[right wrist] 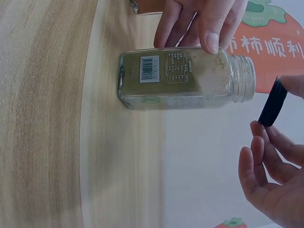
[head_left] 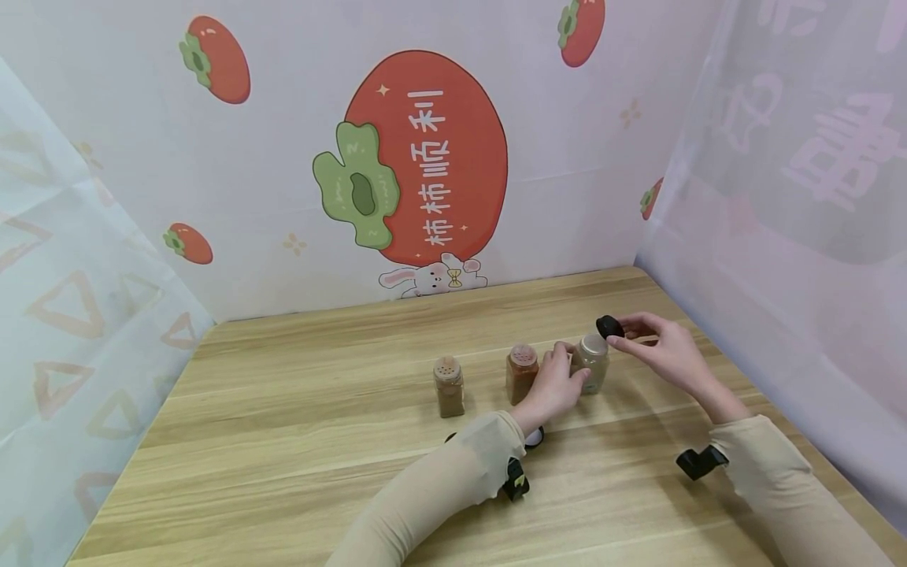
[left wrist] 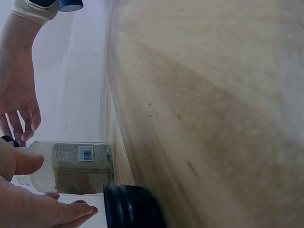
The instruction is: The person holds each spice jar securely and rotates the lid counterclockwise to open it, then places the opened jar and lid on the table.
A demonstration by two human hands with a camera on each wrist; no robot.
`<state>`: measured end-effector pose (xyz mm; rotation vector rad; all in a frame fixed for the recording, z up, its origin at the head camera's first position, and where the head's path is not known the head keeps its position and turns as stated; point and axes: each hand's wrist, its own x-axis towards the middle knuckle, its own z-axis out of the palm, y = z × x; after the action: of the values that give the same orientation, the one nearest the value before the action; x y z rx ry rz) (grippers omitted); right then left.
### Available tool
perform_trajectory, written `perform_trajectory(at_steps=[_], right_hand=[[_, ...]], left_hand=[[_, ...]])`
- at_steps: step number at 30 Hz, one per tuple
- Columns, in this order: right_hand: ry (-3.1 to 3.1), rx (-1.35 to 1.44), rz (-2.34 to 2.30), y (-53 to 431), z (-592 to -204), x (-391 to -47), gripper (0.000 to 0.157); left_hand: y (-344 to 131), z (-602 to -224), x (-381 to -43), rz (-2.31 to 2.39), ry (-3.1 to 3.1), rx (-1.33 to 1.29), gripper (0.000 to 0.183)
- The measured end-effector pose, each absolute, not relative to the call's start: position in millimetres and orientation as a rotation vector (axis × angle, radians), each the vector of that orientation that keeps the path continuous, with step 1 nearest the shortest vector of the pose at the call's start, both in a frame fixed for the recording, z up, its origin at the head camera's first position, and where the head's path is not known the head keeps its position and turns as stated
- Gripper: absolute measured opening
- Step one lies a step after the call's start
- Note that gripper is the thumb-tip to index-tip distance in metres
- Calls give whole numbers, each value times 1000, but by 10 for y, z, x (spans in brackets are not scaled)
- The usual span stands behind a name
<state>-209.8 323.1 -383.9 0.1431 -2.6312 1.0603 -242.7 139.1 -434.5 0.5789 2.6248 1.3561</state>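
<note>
My left hand (head_left: 558,386) holds a square glass spice jar (head_left: 594,366) of greenish-brown powder, thumb on one side and fingers on the other. In the right wrist view the jar (right wrist: 156,80) shows a barcode label and a bare threaded neck. Between thumb and fingertips, my right hand (head_left: 669,354) pinches a black cap (right wrist: 274,102), slightly apart from the jar's mouth. Just left of my left hand stands a shaker jar (head_left: 520,382) with reddish-brown powder and a perforated top.
Farther left is another shaker jar (head_left: 449,394) with brown powder and a holed top. A black lid (head_left: 534,438) lies by my left forearm, which partly covers a second dark edge. Printed cloth walls (head_left: 269,197) border the wooden table (head_left: 283,409).
</note>
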Motion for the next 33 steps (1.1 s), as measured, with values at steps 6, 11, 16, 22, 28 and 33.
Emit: perform_trajectory(at_steps=[6, 11, 16, 22, 28, 33], right_hand=[[-2630, 138, 1076, 3247, -3863, -2097, 38], [-2631, 130, 1103, 3266, -3891, -2084, 38], [-2606, 153, 1180, 3282, -3917, -2075, 37], [-2573, 178, 1289, 3308, -3954, -2073, 37], [-2523, 207, 1485, 3336, -3977, -2064, 39], [-2472, 211, 1657, 3346, -3977, -2053, 38]], left_hand=[[1394, -4356, -2434, 1364, 2620, 574, 39], [1392, -4354, -2430, 1369, 2622, 581, 39], [1387, -4353, -2427, 1369, 2625, 591, 38], [1383, -4352, -2424, 1367, 2625, 598, 38], [1385, -4347, -2426, 1366, 2621, 594, 39], [1382, -4345, -2425, 1363, 2628, 593, 39]])
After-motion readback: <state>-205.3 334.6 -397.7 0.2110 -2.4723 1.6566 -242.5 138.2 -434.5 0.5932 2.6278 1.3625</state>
